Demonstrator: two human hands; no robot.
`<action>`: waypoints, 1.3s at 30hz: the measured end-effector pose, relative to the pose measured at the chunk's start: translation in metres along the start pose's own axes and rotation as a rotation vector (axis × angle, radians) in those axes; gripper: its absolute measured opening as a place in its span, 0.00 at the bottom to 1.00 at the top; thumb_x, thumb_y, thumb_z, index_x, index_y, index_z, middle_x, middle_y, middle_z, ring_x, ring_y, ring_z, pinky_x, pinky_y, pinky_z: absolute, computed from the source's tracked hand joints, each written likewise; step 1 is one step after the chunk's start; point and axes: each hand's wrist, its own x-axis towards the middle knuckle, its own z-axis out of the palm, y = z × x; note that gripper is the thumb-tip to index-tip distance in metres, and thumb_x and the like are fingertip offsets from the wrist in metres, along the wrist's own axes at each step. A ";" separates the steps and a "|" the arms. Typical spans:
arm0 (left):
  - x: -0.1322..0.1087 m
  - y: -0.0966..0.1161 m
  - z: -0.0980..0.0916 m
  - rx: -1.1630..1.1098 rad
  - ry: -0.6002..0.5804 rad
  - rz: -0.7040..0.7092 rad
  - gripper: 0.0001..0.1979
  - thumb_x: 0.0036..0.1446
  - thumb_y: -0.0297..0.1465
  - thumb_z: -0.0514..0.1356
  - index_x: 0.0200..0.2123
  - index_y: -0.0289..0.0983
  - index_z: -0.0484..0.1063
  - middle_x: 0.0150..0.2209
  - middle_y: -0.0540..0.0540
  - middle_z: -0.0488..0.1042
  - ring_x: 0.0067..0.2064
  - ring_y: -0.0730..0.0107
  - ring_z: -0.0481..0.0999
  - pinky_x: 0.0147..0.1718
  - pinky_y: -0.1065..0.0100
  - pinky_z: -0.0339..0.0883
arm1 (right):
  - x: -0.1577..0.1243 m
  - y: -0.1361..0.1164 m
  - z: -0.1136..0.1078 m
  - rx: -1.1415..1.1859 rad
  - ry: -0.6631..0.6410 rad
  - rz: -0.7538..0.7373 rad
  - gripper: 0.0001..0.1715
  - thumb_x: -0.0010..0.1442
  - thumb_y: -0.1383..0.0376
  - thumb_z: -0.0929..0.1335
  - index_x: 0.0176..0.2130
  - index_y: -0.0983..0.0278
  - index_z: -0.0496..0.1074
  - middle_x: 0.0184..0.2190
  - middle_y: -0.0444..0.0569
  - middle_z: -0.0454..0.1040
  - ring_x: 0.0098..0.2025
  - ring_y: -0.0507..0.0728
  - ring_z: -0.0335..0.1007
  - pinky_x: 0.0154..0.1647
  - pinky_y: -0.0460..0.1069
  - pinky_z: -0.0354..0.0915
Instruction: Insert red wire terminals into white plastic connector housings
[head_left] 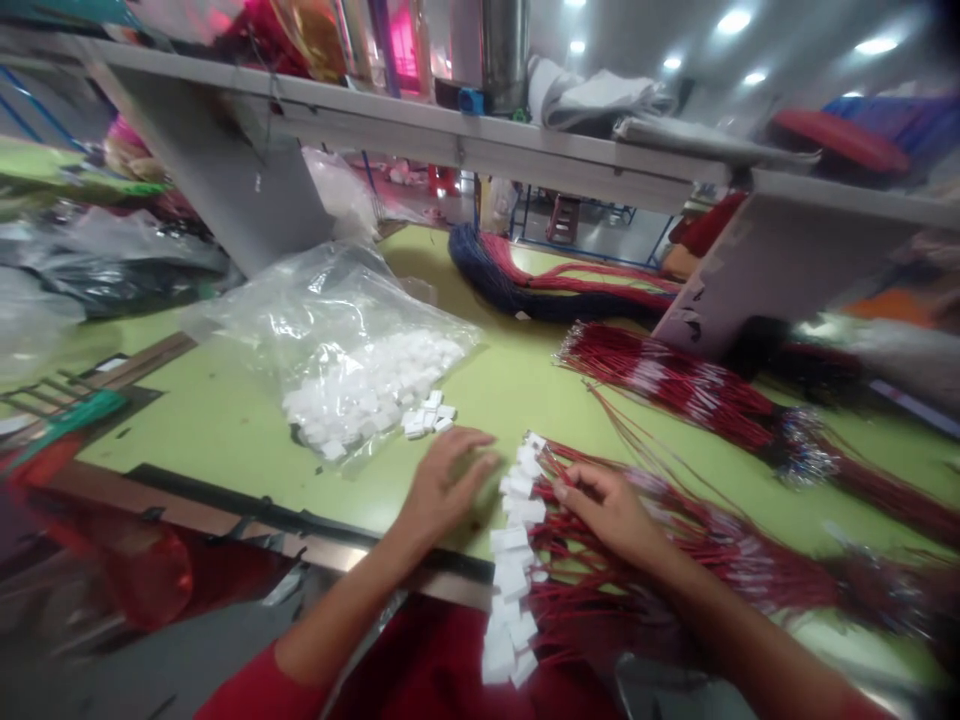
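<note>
My left hand point(448, 482) hovers over the green tabletop, fingers apart and curved, just left of a row of white plastic connectors point(511, 575). These connectors sit on the ends of a bundle of red wires point(600, 590) that spreads to the right. With thumb and forefinger pinched, my right hand point(611, 508) holds a red wire near the far end of the row. A few loose white connectors point(429, 414) lie beyond my left hand, beside a clear plastic bag point(330, 300) with many more inside.
A second red wire bundle point(675, 385) with bare metal ends lies at the right. Behind it are coils of dark blue wire point(480, 275) and red wire point(570, 272). A grey shelf point(420, 130) spans the table's back. A green-handled rack point(82, 415) stands left.
</note>
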 end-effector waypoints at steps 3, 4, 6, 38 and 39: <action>0.015 -0.029 -0.022 0.476 0.126 0.042 0.11 0.61 0.34 0.57 0.43 0.38 0.76 0.45 0.37 0.73 0.49 0.48 0.69 0.49 0.46 0.62 | 0.006 -0.003 0.000 0.083 -0.005 0.027 0.24 0.56 0.46 0.70 0.28 0.64 0.68 0.23 0.41 0.64 0.26 0.50 0.57 0.28 0.45 0.54; 0.021 -0.037 -0.028 0.580 0.125 0.054 0.11 0.60 0.33 0.56 0.41 0.37 0.76 0.44 0.37 0.73 0.49 0.47 0.69 0.49 0.46 0.62 | 0.007 -0.005 0.000 0.102 -0.008 0.035 0.24 0.56 0.46 0.70 0.28 0.64 0.68 0.24 0.41 0.65 0.26 0.50 0.58 0.29 0.45 0.55; 0.029 -0.046 -0.033 0.712 0.100 0.083 0.10 0.60 0.32 0.56 0.35 0.36 0.76 0.42 0.36 0.73 0.47 0.46 0.69 0.47 0.47 0.62 | 0.010 -0.006 -0.001 0.121 -0.022 0.056 0.24 0.55 0.47 0.71 0.28 0.65 0.68 0.24 0.40 0.66 0.27 0.50 0.58 0.30 0.45 0.56; -0.007 0.016 0.017 -0.535 -0.120 -0.159 0.06 0.51 0.29 0.68 0.35 0.38 0.80 0.42 0.42 0.82 0.43 0.62 0.81 0.45 0.60 0.78 | -0.006 -0.015 -0.001 0.266 -0.158 0.086 0.23 0.57 0.48 0.71 0.30 0.66 0.71 0.22 0.39 0.63 0.23 0.48 0.53 0.24 0.44 0.50; -0.007 0.016 0.017 -0.533 -0.117 -0.165 0.06 0.51 0.29 0.68 0.35 0.38 0.80 0.42 0.42 0.82 0.43 0.62 0.81 0.45 0.60 0.78 | -0.006 -0.016 -0.001 0.267 -0.166 0.085 0.23 0.56 0.48 0.71 0.29 0.66 0.71 0.21 0.39 0.63 0.23 0.48 0.53 0.24 0.44 0.50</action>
